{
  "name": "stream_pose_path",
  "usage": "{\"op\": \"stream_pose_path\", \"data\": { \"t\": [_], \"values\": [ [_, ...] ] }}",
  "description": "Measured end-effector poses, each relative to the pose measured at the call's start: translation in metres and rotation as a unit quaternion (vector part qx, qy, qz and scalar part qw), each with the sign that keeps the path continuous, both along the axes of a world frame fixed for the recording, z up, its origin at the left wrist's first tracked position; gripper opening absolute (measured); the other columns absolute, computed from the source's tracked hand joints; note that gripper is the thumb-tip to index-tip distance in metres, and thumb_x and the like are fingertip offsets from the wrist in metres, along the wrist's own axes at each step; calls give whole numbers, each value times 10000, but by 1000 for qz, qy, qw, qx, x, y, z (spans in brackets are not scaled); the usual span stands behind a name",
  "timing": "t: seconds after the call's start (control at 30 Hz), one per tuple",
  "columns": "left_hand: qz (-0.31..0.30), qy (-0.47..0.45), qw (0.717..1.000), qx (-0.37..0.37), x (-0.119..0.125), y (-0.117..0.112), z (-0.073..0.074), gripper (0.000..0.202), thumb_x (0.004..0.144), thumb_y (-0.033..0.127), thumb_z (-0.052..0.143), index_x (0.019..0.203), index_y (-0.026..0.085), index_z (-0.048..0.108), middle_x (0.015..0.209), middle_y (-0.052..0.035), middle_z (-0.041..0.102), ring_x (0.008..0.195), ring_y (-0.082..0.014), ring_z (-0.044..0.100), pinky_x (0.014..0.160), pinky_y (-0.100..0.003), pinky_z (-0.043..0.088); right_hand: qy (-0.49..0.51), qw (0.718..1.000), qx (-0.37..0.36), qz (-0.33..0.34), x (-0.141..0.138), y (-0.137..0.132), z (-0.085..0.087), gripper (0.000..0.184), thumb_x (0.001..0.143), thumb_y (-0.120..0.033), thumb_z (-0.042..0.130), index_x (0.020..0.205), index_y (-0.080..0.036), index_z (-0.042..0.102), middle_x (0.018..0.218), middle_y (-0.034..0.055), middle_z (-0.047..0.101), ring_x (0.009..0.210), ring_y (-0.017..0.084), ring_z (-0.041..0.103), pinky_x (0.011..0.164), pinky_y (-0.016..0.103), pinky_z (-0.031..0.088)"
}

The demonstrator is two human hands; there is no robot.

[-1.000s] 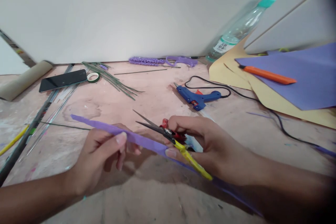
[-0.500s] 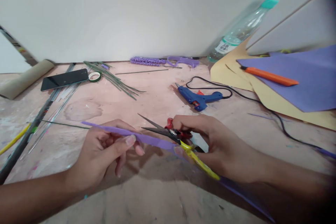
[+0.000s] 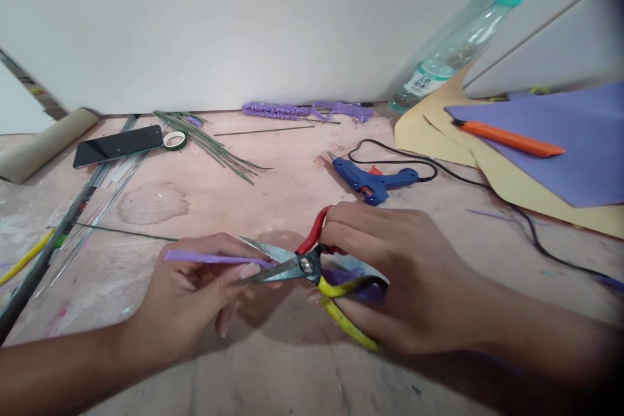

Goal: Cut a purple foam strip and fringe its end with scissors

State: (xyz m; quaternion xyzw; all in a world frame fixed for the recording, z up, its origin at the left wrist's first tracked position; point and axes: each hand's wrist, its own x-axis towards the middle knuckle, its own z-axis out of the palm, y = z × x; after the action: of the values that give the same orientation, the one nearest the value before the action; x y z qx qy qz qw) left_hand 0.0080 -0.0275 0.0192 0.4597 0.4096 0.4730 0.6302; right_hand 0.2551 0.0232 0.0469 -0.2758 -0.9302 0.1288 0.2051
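Note:
Between thumb and fingers, my left hand (image 3: 195, 292) pinches a narrow purple strip (image 3: 207, 257), which looks like paper or foam. My right hand (image 3: 390, 273) grips scissors (image 3: 306, 264) with red and yellow handles. Their blades are spread and point left, reaching over the strip beside my left thumb. Part of the strip passes behind the scissors and shows again near the handles; its far end is hidden by my right hand.
Ahead lie a blue glue gun (image 3: 375, 181) with a black cord, green stems (image 3: 214, 149), a purple beaded-looking spike (image 3: 275, 110) and a phone (image 3: 119, 145). At right, an orange cutter (image 3: 511, 138) rests on purple sheet (image 3: 575, 175); a bottle (image 3: 458, 58) leans on the wall.
My right hand has turned the scissors and brought their blades left and lower, onto the strip by my left thumb. My left hand still pinches the strip in about the same place.

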Motion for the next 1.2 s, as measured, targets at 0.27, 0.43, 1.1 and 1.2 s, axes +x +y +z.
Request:
{"op": "stream_pose_path", "data": {
  "t": [0.27, 0.43, 1.1, 1.2],
  "values": [
    [-1, 24, 1000, -7, -3, -2, -6, 183, 822, 381, 861, 736, 228, 810, 583, 5, 624, 359, -64, 479, 312, -150, 300, 5, 999, 45, 17, 2, -6, -7, 125, 868, -259, 640, 969, -191, 614, 828, 18, 633, 696, 166, 485, 625, 311, 305],
    [-17, 50, 999, 2, -4, -2, -4, 276, 821, 424, 856, 673, 205, 777, 550, 1, 576, 373, -69, 455, 330, -165, 273, -9, 996, 91, 13, 0, -10, -3, 89, 879, -249, 620, 927, -175, 612, 788, 18, 628, 675, 160, 489, 602, 310, 306],
    [-59, 162, 981, 88, -14, -5, -5, 204, 936, 431, 736, 941, 261, 848, 533, -2, 612, 411, -109, 525, 401, -187, 384, -25, 984, 174, 1, 1, -14, 0, 27, 884, -220, 588, 893, -199, 602, 767, 23, 659, 681, 176, 579, 576, 328, 394],
    [-71, 149, 983, 78, -16, -6, -7, 213, 947, 424, 725, 955, 246, 843, 552, -4, 617, 416, -113, 542, 404, -193, 394, -19, 983, 184, 3, 1, -14, -1, 28, 894, -220, 587, 883, -197, 598, 769, 28, 669, 682, 179, 593, 568, 335, 394]
  ]
}}
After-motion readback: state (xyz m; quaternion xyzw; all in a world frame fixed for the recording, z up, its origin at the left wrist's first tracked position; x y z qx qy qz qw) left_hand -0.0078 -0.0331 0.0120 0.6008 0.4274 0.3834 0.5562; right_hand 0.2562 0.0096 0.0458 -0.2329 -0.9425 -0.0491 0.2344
